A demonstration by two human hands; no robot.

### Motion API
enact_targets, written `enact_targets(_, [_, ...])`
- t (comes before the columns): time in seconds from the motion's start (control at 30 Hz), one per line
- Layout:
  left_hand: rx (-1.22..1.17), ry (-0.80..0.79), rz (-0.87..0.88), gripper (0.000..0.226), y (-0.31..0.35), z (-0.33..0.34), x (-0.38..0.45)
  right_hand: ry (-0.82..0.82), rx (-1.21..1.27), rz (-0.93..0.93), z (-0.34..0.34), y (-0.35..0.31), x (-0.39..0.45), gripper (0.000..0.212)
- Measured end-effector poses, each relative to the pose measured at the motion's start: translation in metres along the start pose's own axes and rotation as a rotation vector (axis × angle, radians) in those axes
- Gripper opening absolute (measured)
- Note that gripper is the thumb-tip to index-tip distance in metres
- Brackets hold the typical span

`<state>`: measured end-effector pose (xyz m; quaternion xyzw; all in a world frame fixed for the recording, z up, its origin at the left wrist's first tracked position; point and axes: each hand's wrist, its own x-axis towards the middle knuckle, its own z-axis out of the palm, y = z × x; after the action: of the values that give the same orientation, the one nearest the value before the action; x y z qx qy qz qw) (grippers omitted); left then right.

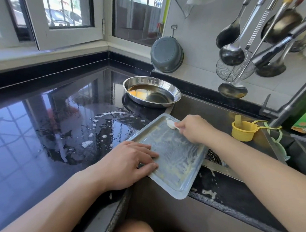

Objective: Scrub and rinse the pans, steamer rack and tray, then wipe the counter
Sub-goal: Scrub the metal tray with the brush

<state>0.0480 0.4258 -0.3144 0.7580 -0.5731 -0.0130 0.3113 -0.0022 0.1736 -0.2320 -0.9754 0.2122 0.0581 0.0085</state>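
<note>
A rectangular steel tray [174,167], streaked with yellowish soapy residue, lies tilted across the sink's left edge. My left hand [128,165] presses flat on its left rim, fingers straight. At the tray's far corner, my right hand [194,128] grips a small white brush [171,124], whose head touches the tray. A round steel pan [152,93] holding brown liquid sits on the counter behind the tray.
The black counter [53,119] is wet with foam patches. The sink [218,117] holds a yellow cup [242,131]. A grey basin [166,54] and several ladles [233,48] hang on the wall. A faucet [290,104] rises at the right.
</note>
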Motion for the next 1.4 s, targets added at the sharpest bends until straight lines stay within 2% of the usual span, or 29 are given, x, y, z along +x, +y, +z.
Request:
enact_targets(0.13, [0.016,-0.007,-0.002,0.037,-0.001,0.000,0.001,-0.093,0.094,-0.156,0.010,-0.018,-0.018,0.037])
enact_targets(0.27, [0.005,-0.012,-0.006,0.036,0.000,0.000,0.001,0.034,0.040,0.014,0.001,0.001,0.005,0.036])
enact_targets(0.4, [-0.006,-0.028,-0.020,0.042,0.001,0.000,0.001,0.065,-0.059,0.016,0.008,-0.019,0.007,0.036])
enact_targets(0.57, [-0.006,-0.022,-0.013,0.045,0.000,0.000,0.001,0.075,-0.092,-0.079,0.015,-0.054,-0.016,0.036])
enact_targets(0.73, [0.034,-0.030,0.003,0.045,-0.002,0.001,0.002,-0.031,-0.090,-0.257,0.009,-0.066,-0.046,0.044])
enact_targets(0.8, [0.034,-0.040,-0.015,0.047,-0.001,0.000,0.002,0.032,-0.117,-0.212,0.009,-0.057,-0.037,0.048])
enact_targets(0.9, [0.033,-0.064,-0.029,0.045,0.003,-0.002,0.002,0.138,-0.189,-0.066,0.011,-0.036,-0.013,0.042])
enact_targets(1.03, [0.027,-0.072,-0.030,0.043,0.003,-0.003,0.002,0.069,-0.092,0.014,0.002,-0.024,0.006,0.048])
enact_targets(1.1, [0.021,-0.067,-0.022,0.043,0.002,-0.002,0.002,0.048,-0.069,-0.043,0.002,-0.032,0.000,0.046])
enact_targets(1.27, [0.071,-0.042,0.049,0.043,0.002,-0.001,0.002,-0.087,0.055,-0.352,0.023,-0.057,-0.044,0.044])
enact_targets(1.33, [0.053,-0.025,0.043,0.041,0.003,0.000,0.002,-0.050,-0.008,-0.375,0.023,-0.054,-0.044,0.045])
enact_targets(1.4, [0.002,-0.017,-0.011,0.038,0.004,-0.002,0.001,-0.014,-0.064,-0.291,0.017,-0.043,-0.030,0.048])
